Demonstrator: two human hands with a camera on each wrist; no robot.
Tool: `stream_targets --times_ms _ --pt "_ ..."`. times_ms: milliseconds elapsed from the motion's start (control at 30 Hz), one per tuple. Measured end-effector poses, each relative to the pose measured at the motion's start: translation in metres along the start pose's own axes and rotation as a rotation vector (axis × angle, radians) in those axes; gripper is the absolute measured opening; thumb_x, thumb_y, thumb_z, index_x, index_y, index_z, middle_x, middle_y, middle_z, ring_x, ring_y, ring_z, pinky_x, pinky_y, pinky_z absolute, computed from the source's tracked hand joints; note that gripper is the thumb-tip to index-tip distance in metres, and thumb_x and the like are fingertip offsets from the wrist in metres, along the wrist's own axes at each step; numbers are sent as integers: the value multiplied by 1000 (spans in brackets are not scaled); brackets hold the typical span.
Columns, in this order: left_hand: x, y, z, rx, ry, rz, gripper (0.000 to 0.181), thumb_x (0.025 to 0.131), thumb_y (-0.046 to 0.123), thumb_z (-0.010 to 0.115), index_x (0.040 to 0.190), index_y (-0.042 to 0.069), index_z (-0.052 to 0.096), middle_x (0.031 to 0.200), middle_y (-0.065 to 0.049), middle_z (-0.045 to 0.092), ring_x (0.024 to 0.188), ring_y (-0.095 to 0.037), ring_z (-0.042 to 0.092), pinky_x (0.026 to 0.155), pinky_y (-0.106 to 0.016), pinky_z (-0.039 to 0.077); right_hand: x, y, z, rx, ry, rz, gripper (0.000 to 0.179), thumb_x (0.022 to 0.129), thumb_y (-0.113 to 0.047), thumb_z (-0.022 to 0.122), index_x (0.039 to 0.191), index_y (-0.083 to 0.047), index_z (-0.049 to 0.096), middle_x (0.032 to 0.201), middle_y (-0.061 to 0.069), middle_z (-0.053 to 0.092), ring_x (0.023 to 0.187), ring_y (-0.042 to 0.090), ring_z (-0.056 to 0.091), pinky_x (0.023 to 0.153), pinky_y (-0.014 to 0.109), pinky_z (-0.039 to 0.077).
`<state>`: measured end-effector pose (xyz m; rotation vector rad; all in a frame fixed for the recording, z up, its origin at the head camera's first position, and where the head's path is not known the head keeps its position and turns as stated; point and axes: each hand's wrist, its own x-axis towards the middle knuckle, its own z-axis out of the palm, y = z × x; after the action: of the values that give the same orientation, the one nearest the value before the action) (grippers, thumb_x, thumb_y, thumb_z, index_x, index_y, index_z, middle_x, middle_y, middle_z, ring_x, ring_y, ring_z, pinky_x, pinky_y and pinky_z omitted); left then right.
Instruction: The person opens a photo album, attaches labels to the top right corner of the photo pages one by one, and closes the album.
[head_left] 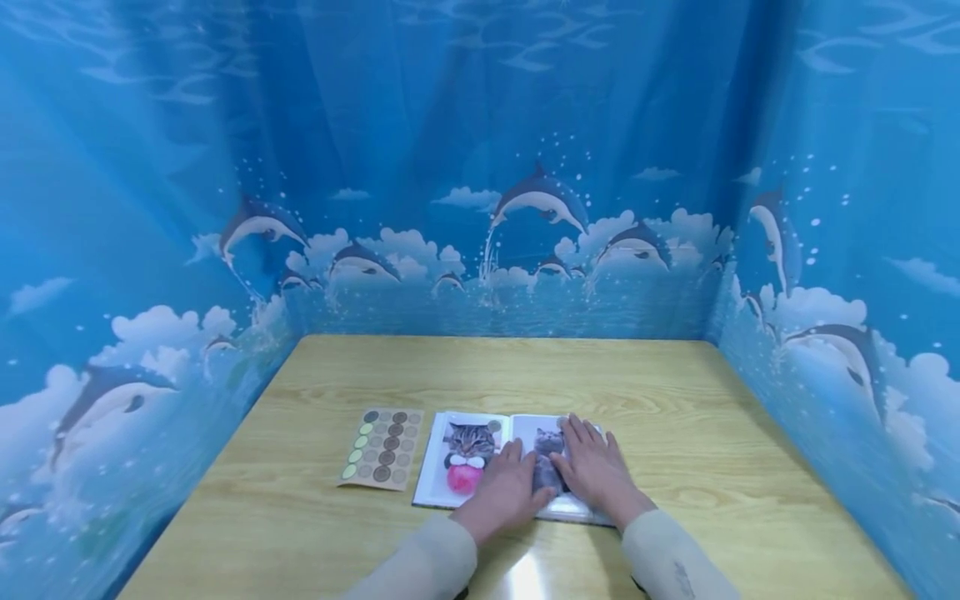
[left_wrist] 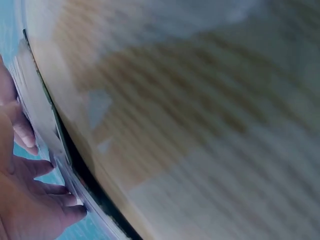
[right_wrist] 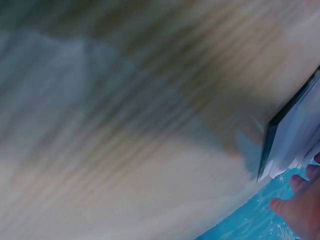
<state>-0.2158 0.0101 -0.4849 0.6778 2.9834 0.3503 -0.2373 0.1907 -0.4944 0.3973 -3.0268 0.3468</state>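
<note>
An open photo album [head_left: 431, 475] lies on the table, its cover edge also in the left wrist view and its stacked pages [right_wrist: 295, 132] in the right wrist view. On the left page is a picture of a tabby cat [head_left: 471, 440] with a pink ball; a grey kitten picture [head_left: 550, 442] is on the right page. My left hand [head_left: 504, 490] rests across the middle of the album with fingers extended. Flat fingers of my right hand [head_left: 600, 471] press on the right page, partly covering the kitten picture. Small round stickers sit at the pages' upper corners.
Left of the album lies a sheet of round stickers [head_left: 381, 448], green, brown and pale, in rows. The wooden table [head_left: 315, 533] is enclosed at the back and both sides by a blue dolphin-print curtain [head_left: 420, 167].
</note>
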Motion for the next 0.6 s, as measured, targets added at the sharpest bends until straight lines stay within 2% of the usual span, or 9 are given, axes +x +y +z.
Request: stream_targets --times_ms 100,333,433,600 --pt "-1 4 1 -37 3 -30 88 89 68 55 149 5 41 156 -24 31 144 -37 30 117 -50 26 -6 4 -4 29 17 14 63 104 -39 47 150 2 35 156 26 29 141 46 29 113 68 17" --pt "-4 8 5 -68 -3 -64 115 73 82 58 156 8 29 158 -25 24 145 -40 26 118 -52 22 -24 13 -14 78 24 47 48 105 -25 43 142 4 47 153 30 33 140 48 30 112 68 20" --pt "-4 6 6 -73 -16 -57 117 71 84 57 156 9 28 159 -25 21 146 -40 23 118 -53 21 -28 17 -15 105 25 47 46 105 -25 43 141 3 50 152 31 33 139 50 30 111 69 20" --pt "-5 3 5 -144 -39 -49 110 75 79 60 155 10 31 160 -25 19 147 -40 20 118 -54 19 -31 23 -11 122 31 48 46 105 -28 42 141 -1 52 151 31 34 139 50 31 111 69 21"
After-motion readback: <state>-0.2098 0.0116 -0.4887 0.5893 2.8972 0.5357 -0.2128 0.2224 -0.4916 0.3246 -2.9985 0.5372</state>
